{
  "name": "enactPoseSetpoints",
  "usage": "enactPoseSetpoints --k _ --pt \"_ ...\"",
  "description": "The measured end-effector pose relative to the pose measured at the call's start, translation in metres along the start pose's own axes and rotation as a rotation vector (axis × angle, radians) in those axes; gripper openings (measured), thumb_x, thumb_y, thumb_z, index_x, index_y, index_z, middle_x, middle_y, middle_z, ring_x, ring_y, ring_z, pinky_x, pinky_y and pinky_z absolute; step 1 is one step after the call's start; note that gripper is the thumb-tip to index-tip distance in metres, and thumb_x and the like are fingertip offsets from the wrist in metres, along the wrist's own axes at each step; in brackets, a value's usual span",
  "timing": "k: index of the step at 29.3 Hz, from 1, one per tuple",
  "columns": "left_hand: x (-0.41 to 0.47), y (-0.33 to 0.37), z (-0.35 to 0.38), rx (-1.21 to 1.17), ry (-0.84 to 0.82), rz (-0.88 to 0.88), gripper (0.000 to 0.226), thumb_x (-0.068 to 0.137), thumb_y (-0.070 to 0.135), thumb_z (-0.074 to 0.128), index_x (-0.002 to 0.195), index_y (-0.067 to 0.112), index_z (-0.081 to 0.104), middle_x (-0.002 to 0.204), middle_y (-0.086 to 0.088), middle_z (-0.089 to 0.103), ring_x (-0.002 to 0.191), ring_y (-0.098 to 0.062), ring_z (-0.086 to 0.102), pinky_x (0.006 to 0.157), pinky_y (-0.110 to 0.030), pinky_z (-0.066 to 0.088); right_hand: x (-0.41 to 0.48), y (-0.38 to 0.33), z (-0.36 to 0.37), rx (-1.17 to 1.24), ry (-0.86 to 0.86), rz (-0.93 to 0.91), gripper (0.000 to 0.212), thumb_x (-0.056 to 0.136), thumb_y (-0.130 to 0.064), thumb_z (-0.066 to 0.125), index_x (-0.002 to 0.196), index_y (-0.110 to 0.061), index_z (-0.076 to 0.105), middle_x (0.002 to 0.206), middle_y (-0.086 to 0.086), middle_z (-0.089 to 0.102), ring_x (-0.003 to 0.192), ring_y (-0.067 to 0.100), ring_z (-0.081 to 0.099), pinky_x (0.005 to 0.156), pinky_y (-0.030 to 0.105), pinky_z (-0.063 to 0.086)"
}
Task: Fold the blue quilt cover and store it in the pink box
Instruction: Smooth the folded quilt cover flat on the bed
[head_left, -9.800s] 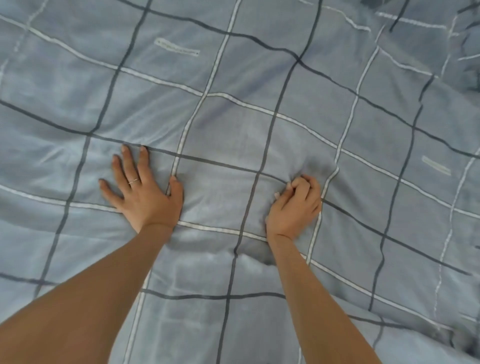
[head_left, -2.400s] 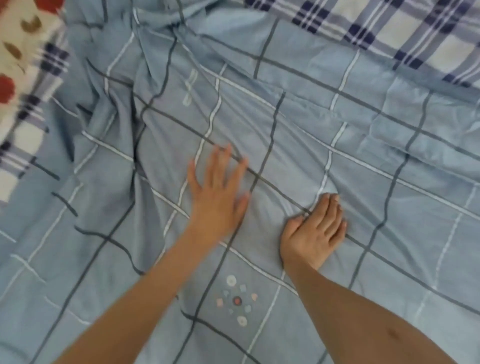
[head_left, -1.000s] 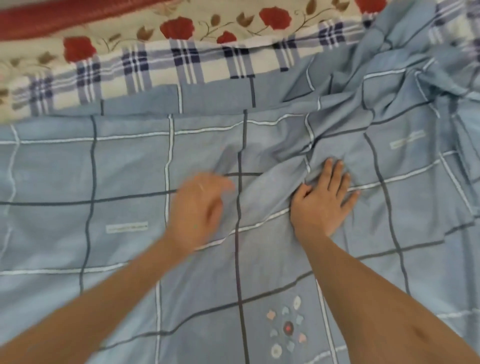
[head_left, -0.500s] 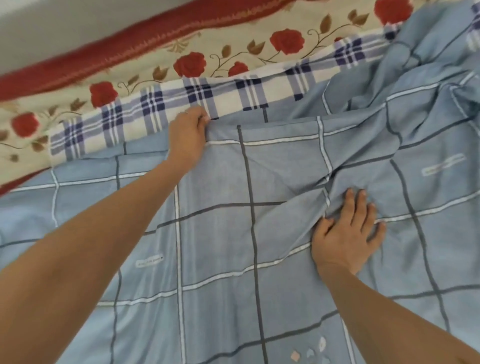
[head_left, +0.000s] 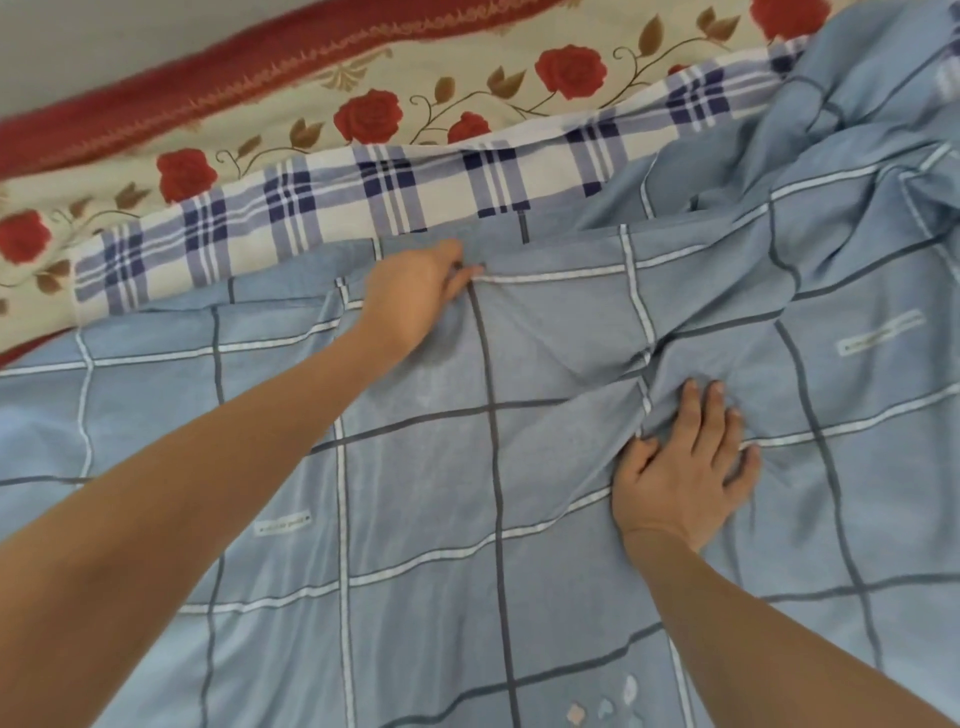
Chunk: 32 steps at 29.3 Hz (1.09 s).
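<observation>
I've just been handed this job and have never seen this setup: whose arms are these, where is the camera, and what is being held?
There is no machine here: the two bare arms belong to a person, and the camera sits on that person's head, looking forward and down. The left hand pinches the far edge of the blue quilt cover, which is spread out in front. The right hand lies flat on the cover, fingers straight, pressing beside a bunched fold. Beyond the cover's edge show a plaid sheet and a cream cloth with red roses. The pink box is not in view.
</observation>
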<state>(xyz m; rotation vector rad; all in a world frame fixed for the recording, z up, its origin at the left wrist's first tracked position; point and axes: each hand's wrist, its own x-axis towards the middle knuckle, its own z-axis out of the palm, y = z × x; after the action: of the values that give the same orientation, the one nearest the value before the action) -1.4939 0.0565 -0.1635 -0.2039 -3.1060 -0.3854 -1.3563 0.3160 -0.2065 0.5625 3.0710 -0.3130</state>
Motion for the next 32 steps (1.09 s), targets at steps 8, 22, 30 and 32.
enactPoseSetpoints --k 8,22,30,32 --pt "0.021 -0.017 0.029 0.108 0.194 -0.084 0.049 0.096 0.046 0.031 0.075 0.009 0.056 0.061 -0.014 0.059 0.055 -0.031 0.056 0.050 -0.031 0.027 -0.001 0.003 0.002 -0.014 0.037 -0.021 0.067 0.083 -0.032 0.029 0.148 -0.017 0.030 0.155 0.006 0.029 0.140 0.030 0.028 0.115 0.050 0.012" --pt "0.029 -0.021 0.030 0.055 0.230 -0.322 0.042 0.100 0.042 0.037 0.085 0.010 0.058 0.079 -0.012 0.063 0.073 -0.027 0.057 0.061 -0.032 0.029 -0.001 0.006 0.004 -0.018 0.043 -0.031 0.066 0.084 -0.031 0.030 0.148 -0.018 0.030 0.155 0.005 0.028 0.140 0.029 0.028 0.114 0.048 0.010" --pt "0.031 0.006 0.012 -0.016 0.127 -0.066 0.048 0.093 0.051 0.029 0.088 0.012 0.056 0.075 -0.002 0.055 0.077 -0.025 0.054 0.068 -0.033 0.031 -0.001 0.007 0.003 -0.025 0.034 -0.022 0.066 0.083 -0.031 0.029 0.147 -0.017 0.030 0.155 0.006 0.028 0.140 0.030 0.026 0.114 0.051 0.011" --pt "0.016 -0.002 -0.005 -0.100 0.163 -0.111 0.048 0.096 0.044 0.018 0.090 0.013 0.053 0.080 0.001 0.052 0.081 -0.024 0.052 0.077 -0.037 0.033 0.000 0.004 0.001 -0.003 0.034 -0.021 0.066 0.083 -0.031 0.029 0.147 -0.016 0.030 0.155 0.007 0.029 0.140 0.031 0.027 0.114 0.052 0.012"
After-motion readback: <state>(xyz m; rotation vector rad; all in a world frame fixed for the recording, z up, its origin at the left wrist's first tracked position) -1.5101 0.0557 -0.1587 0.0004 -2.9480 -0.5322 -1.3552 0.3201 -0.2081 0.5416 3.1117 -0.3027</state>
